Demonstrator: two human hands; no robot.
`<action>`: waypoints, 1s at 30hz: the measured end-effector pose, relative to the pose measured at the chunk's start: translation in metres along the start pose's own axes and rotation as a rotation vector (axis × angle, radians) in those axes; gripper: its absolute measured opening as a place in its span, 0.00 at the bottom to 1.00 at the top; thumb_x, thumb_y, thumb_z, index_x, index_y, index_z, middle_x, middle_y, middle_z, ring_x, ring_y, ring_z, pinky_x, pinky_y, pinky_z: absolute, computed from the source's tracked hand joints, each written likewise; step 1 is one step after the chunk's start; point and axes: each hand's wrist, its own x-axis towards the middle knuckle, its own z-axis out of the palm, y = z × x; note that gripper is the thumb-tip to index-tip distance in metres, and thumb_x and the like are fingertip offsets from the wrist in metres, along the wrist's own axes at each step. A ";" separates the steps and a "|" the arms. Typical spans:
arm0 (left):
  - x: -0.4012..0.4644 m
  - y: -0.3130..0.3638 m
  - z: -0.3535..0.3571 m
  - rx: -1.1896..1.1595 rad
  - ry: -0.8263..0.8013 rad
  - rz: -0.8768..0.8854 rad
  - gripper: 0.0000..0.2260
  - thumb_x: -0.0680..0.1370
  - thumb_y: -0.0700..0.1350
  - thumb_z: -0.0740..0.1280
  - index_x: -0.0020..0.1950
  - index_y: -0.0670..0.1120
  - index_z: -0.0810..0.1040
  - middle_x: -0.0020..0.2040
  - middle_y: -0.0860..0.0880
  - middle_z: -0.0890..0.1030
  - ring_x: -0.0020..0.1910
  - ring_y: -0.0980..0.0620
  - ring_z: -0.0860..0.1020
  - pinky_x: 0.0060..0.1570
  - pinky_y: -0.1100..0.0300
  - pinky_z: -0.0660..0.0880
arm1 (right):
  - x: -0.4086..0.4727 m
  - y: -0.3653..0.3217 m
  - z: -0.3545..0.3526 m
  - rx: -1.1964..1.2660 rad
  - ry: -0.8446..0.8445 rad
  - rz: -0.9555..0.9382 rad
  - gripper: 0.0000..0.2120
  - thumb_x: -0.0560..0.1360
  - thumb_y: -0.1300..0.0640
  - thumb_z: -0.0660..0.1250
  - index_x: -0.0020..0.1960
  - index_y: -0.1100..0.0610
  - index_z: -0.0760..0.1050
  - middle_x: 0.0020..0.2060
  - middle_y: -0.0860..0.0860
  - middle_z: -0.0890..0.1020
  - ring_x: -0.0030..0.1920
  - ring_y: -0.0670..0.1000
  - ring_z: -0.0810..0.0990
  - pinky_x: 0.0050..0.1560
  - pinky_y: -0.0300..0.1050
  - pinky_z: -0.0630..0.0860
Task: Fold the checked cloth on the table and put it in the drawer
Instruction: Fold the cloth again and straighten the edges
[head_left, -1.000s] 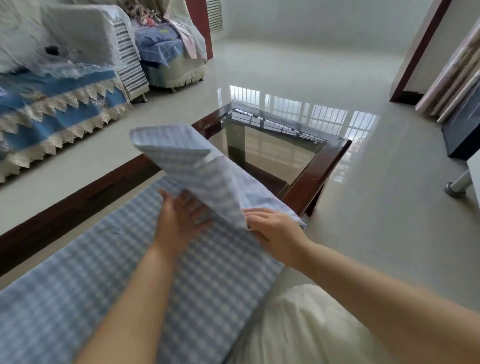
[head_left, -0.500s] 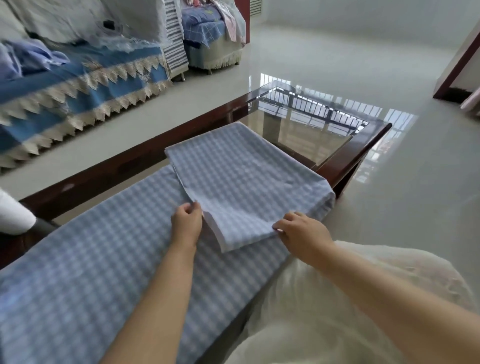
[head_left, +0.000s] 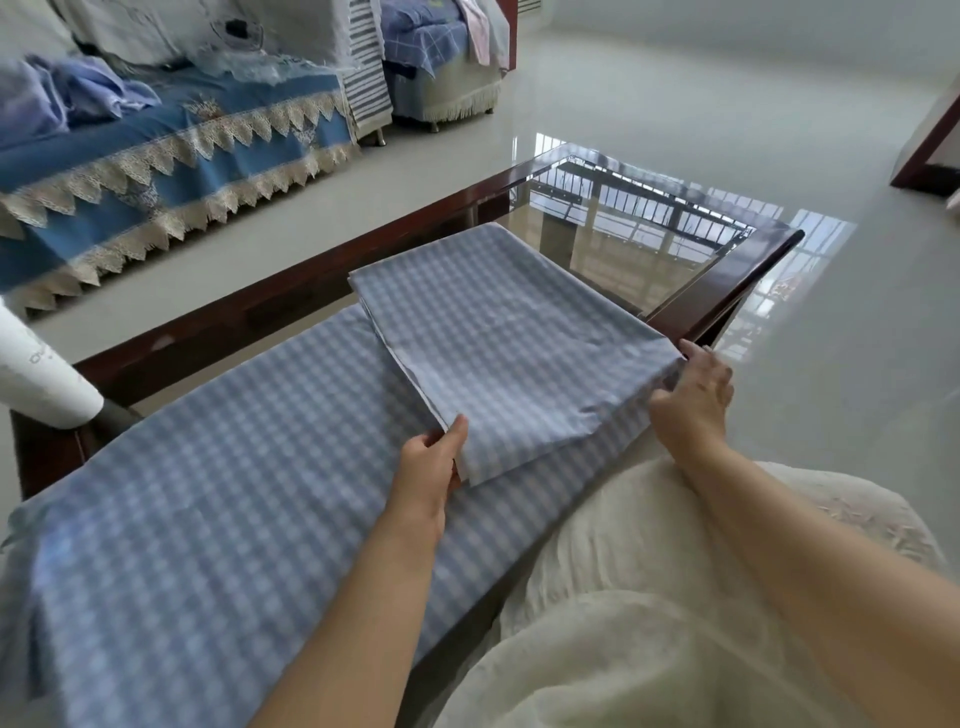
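Note:
The blue-and-white checked cloth (head_left: 218, 519) lies along the near side of the glass-topped table (head_left: 727, 291). Its right end is folded back over itself into a flat flap (head_left: 498, 343). My left hand (head_left: 431, 462) pinches the near left corner of that flap. My right hand (head_left: 693, 395) grips the fold line at the cloth's right edge, by the table's right rim. No drawer is in view.
A white cylinder-like object (head_left: 36, 374) juts in over the table's left end. A sofa with a blue lace-trimmed cover (head_left: 171, 156) stands across the floor at the back left. My lap in a cream garment (head_left: 675, 597) presses against the table's near edge.
The raised right end of the cloth has come down flat onto the rest. My right hand slid out to the right edge, and my left hand took the flap's near corner.

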 end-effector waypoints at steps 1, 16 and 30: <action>0.001 -0.001 0.002 0.087 -0.013 0.024 0.13 0.74 0.51 0.71 0.47 0.41 0.79 0.48 0.45 0.84 0.48 0.47 0.82 0.53 0.49 0.77 | 0.006 0.006 -0.002 0.017 0.001 0.072 0.30 0.71 0.68 0.59 0.72 0.54 0.60 0.71 0.57 0.60 0.71 0.60 0.58 0.72 0.51 0.55; -0.033 0.024 0.012 0.247 0.117 0.458 0.06 0.77 0.49 0.67 0.47 0.48 0.81 0.43 0.52 0.85 0.45 0.56 0.83 0.47 0.61 0.79 | 0.068 0.035 -0.016 -0.686 -0.159 -0.119 0.08 0.76 0.64 0.54 0.49 0.57 0.71 0.48 0.61 0.81 0.45 0.61 0.78 0.40 0.47 0.70; -0.053 0.008 0.001 0.618 -0.421 -0.053 0.13 0.76 0.51 0.68 0.37 0.44 0.80 0.31 0.48 0.82 0.26 0.54 0.70 0.28 0.63 0.66 | 0.058 0.020 -0.003 0.917 -0.107 0.867 0.17 0.78 0.57 0.51 0.52 0.61 0.76 0.47 0.56 0.82 0.39 0.53 0.79 0.41 0.48 0.80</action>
